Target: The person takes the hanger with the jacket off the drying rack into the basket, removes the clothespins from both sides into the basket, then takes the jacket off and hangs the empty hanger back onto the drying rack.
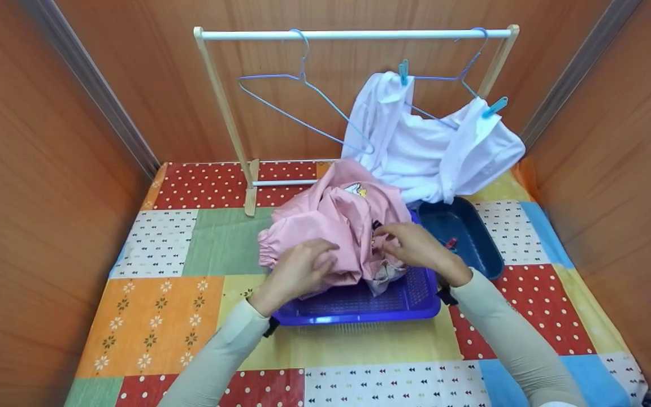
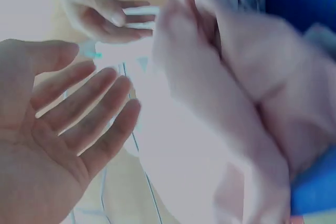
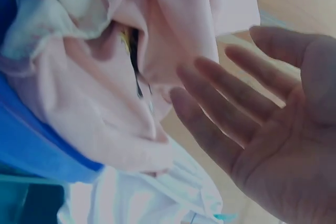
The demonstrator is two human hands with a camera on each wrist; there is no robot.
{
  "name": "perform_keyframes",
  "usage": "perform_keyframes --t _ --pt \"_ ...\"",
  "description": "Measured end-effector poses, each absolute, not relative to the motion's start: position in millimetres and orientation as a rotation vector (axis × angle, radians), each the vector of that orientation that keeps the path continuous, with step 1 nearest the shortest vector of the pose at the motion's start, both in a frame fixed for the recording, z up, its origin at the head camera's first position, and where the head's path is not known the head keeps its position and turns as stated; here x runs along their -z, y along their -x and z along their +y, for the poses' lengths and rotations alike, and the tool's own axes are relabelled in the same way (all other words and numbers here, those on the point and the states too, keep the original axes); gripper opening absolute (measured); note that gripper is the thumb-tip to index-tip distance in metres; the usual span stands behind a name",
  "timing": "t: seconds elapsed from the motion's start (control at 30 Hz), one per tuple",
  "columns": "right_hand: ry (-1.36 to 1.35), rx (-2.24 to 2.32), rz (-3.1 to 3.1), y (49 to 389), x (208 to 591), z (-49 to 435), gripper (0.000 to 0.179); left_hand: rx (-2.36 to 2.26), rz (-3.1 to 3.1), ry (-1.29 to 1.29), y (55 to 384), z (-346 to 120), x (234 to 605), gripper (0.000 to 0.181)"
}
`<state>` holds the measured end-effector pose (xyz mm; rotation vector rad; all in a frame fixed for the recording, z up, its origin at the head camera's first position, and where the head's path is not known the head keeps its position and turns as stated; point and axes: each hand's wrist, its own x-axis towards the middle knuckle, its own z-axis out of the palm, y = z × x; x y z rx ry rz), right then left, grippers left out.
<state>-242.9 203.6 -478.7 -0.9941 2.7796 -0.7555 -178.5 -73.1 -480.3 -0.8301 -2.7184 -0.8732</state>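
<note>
A pink garment (image 1: 325, 220) with an elastic cuff and a small printed picture lies heaped in a purple-blue basket (image 1: 359, 317). Over its left side hovers my left hand (image 1: 302, 268), fingers loosely bent and nothing between them. My right hand (image 1: 416, 247) is above the garment's right part, near a pale patterned piece of cloth (image 1: 386, 272) at its lower edge. In the left wrist view the left hand (image 2: 68, 108) shows a bare palm beside the pink cloth (image 2: 210, 93). The right wrist view likewise has the right hand (image 3: 262, 114) with spread fingers and nothing held.
Behind the basket stands a drying rack (image 1: 354, 35). An unloaded blue hanger (image 1: 303, 79) hangs on its left; a white garment (image 1: 416, 135) is clipped with teal clothespins (image 1: 403, 72) to another hanger. A dark tray (image 1: 472, 237) holding a red clothespin (image 1: 450, 243) sits right. Wooden panels flank the table.
</note>
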Motion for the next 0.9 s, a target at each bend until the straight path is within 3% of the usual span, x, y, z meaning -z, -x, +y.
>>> perform_keyframes --t 0.2,0.33,0.47,0.63,0.9 --pt "0.941 0.900 2.899 252 472 208 0.030 0.840 -2.686 0.653 198 -104 484 0.053" --pt "0.938 0.856 2.923 256 471 206 0.046 0.767 -2.897 0.542 204 -118 489 0.083" --pt "0.898 0.802 2.889 264 472 202 0.061 0.740 -3.078 0.489 210 -125 499 0.100" --pt "0.802 0.802 2.916 282 481 204 0.067 0.762 -3.166 0.447 218 -131 512 0.111" --pt "0.528 0.908 3.037 315 498 222 0.065 0.796 -3.161 0.500 223 -127 521 0.112"
